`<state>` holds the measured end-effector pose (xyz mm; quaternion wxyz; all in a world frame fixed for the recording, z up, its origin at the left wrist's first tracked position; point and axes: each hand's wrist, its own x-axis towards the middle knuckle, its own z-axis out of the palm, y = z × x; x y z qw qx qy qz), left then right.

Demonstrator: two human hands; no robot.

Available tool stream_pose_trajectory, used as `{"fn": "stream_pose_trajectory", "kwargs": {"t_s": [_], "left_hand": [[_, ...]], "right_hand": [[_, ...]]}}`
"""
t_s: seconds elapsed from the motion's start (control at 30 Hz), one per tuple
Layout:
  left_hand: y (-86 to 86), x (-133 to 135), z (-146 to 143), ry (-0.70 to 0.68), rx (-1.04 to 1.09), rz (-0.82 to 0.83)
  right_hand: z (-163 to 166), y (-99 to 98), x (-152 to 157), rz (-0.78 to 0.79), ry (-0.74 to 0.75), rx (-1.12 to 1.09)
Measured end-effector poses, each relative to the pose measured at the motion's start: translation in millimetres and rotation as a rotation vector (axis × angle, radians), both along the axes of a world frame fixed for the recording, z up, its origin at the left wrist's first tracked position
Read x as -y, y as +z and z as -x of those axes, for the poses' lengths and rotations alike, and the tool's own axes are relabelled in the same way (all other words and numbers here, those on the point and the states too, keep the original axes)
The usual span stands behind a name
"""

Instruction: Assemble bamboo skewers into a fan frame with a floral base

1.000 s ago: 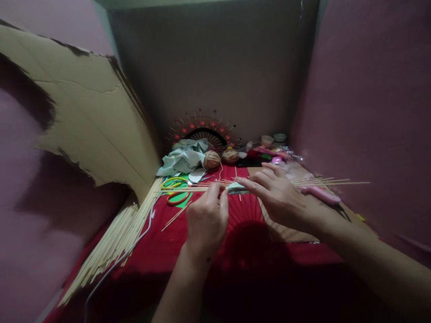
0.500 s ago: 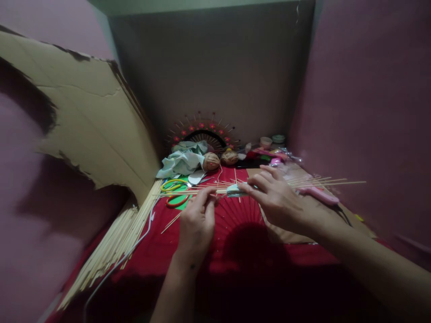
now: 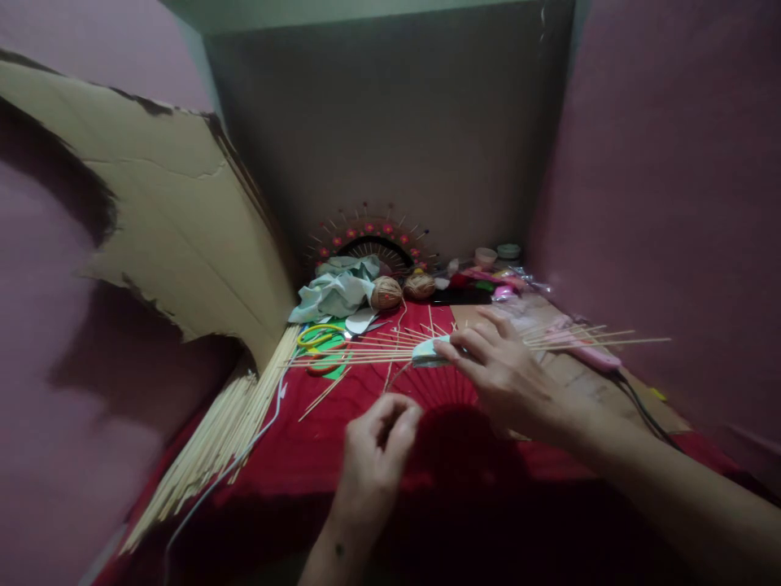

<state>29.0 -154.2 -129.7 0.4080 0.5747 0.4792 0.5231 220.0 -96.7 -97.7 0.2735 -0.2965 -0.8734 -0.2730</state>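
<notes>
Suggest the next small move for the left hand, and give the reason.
Probably the left hand should draw the thin brown strand snug against the sticks: it curves loosely from them toward that hand's fingers, though whether they grip it is unclear. The right hand holds the pale middle, so it could brace the piece against a gentle pull.

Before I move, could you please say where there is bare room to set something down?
Red cloth lies bare between the white cord and left fingers, nearer than the loose sticks. Twine balls, crumpled fabric and flowered arch crowd the back.
</notes>
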Motion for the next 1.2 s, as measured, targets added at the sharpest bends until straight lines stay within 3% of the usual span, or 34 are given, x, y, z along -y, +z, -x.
{"fn": "stream_pose_trajectory", "kwargs": {"t_s": [0.07, 0.23, 0.4, 0.5, 0.57, 0.73, 0.83, 0.9, 1.0, 1.2], "left_hand": [[-4.1, -9.8, -11.2, -0.184, 0.107, 0.219], [-11.6, -35.1, -30.3, -0.311, 0.517, 0.404], [-17.4, -40.9, -47.1, -0.198, 0.694, 0.422], [-20.9, -38.1, -52.8, -0.143, 0.766, 0.422], [-20.2, -35.5, -52.5, -0.141, 0.798, 0.433], [-9.4, -30.1, -45.7, -0.203, 0.772, 0.453], [-3.0, -28.3, -44.3, -0.230, 0.777, 0.470], [-0.6, -27.2, -44.6, -0.237, 0.772, 0.476], [0.1, -25.1, -45.3, -0.233, 0.747, 0.457], [0.7, -23.1, -44.9, -0.235, 0.711, 0.428]], "right_hand": [[1.5, -3.9, 2.7, -0.002, 0.019, -0.024], [5.2, -18.9, 8.4, 0.012, 0.031, -0.087], [4.6, -30.3, 12.4, 0.016, 0.024, -0.095], [3.6, -37.8, 26.2, -0.016, 0.093, -0.180], [3.1, -45.3, 41.9, 0.016, 0.163, -0.345], [-5.6, -64.2, 73.1, 0.374, 0.110, -0.890], [-13.2, -63.1, 71.2, 0.731, 0.061, -1.297], [-14.8, -56.9, 65.0, 0.923, 0.154, -1.611], [-11.3, -47.2, 57.8, 0.971, 0.354, -1.899], [-3.4, -50.6, 54.9, 0.928, 0.431, -1.955]]}}
